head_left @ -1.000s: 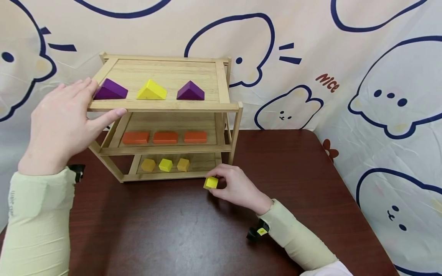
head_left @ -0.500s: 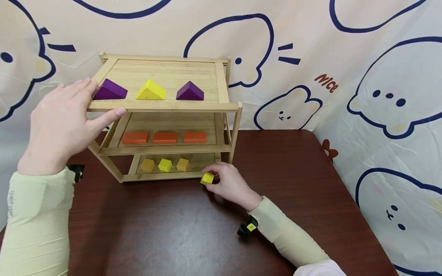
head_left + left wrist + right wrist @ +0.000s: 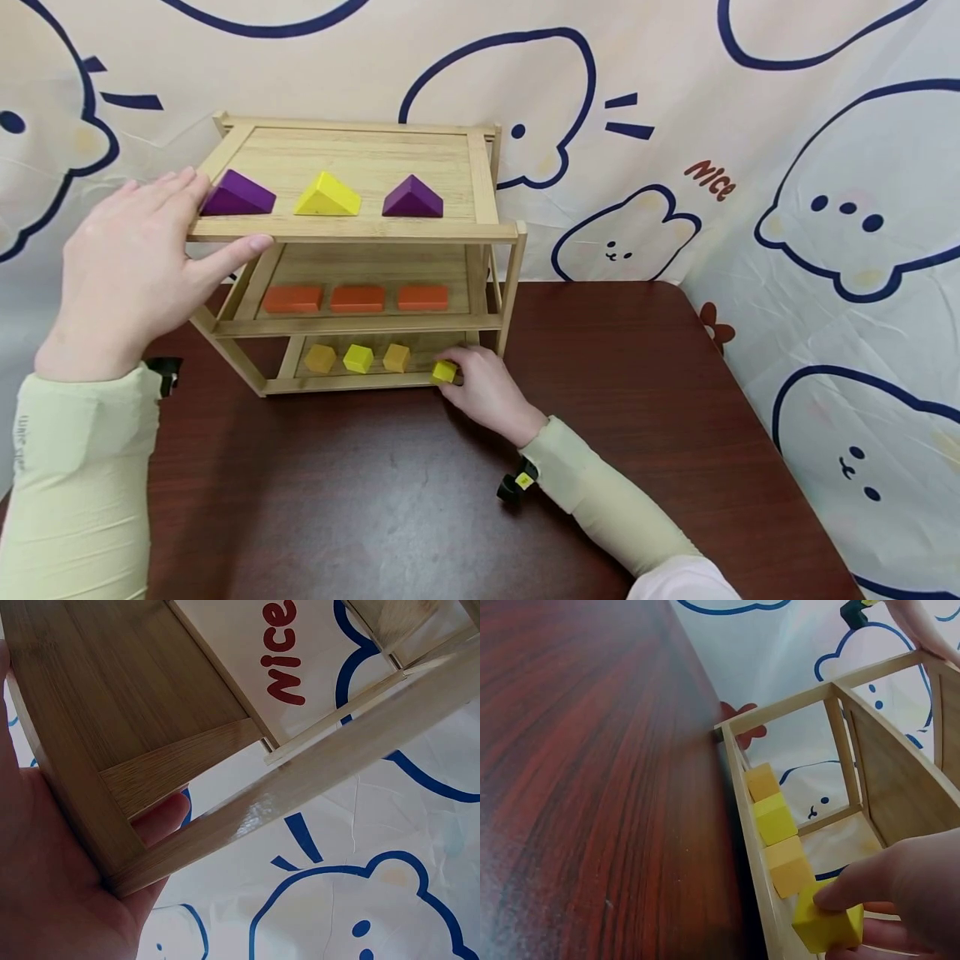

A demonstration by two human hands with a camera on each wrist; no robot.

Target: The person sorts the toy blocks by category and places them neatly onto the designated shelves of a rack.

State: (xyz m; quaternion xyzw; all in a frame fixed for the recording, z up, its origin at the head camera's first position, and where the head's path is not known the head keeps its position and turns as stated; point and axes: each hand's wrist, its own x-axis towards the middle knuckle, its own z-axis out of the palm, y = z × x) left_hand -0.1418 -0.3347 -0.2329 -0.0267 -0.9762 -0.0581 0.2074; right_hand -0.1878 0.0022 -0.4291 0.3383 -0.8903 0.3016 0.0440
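My right hand (image 3: 491,392) pinches a yellow cube (image 3: 444,372) between thumb and fingers at the right end of the bottom tier. In the right wrist view the held yellow cube (image 3: 825,922) hangs over the front rail, beside a row of three cubes. That row has an orange cube (image 3: 320,359), a yellow cube (image 3: 358,359) and another orange cube (image 3: 397,358). My left hand (image 3: 127,267) grips the top left front corner of the wooden shelf (image 3: 360,230), its thumb along the front edge. The left wrist view shows that corner against the palm.
On the top tier stand a purple wedge (image 3: 240,194), a yellow wedge (image 3: 327,196) and a second purple wedge (image 3: 413,198). Three orange-red blocks, one a middle block (image 3: 357,298), line the middle tier. The shelf stands on a dark wood table (image 3: 360,500) before a patterned cloth backdrop (image 3: 525,83).
My right hand has moved left and away from me, bringing the yellow cube from in front of the shelf to the bottom tier's front rail. My left hand stays at the corner.
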